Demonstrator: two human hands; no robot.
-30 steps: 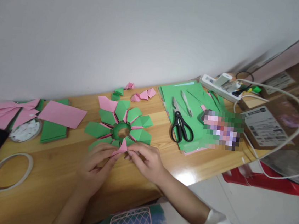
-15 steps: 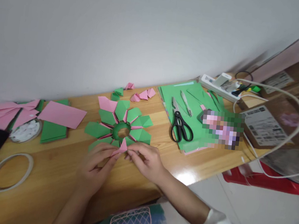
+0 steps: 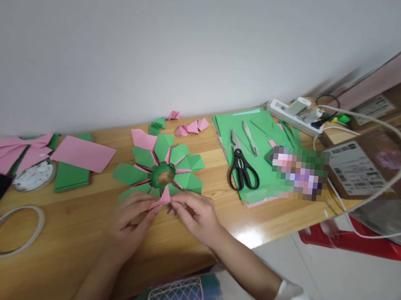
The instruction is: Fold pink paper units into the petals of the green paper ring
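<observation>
Between my hands is a small folded pink paper piece [image 3: 162, 199], its tip pointing up. My left hand [image 3: 131, 219] pinches its left side between thumb and fingers. My right hand [image 3: 195, 215] is closed at its right edge, thumb and forefinger pressed together there. Just beyond lies a ring of folded green and pink paper [image 3: 134, 175] with petal-like flaps; my fingers cover part of its near side. Behind the ring are small folded pink pieces [image 3: 193, 127] and small folded green pieces [image 3: 157, 125].
Scissors [image 3: 243, 171] and a white craft knife [image 3: 250, 138] rest on green sheets [image 3: 225, 119] at right. To the left are a pink sheet [image 3: 85, 153] on green paper, a dish of white bits [image 3: 35, 175] and a tape roll [image 3: 14, 231]. A power strip [image 3: 295, 117] stands at back right.
</observation>
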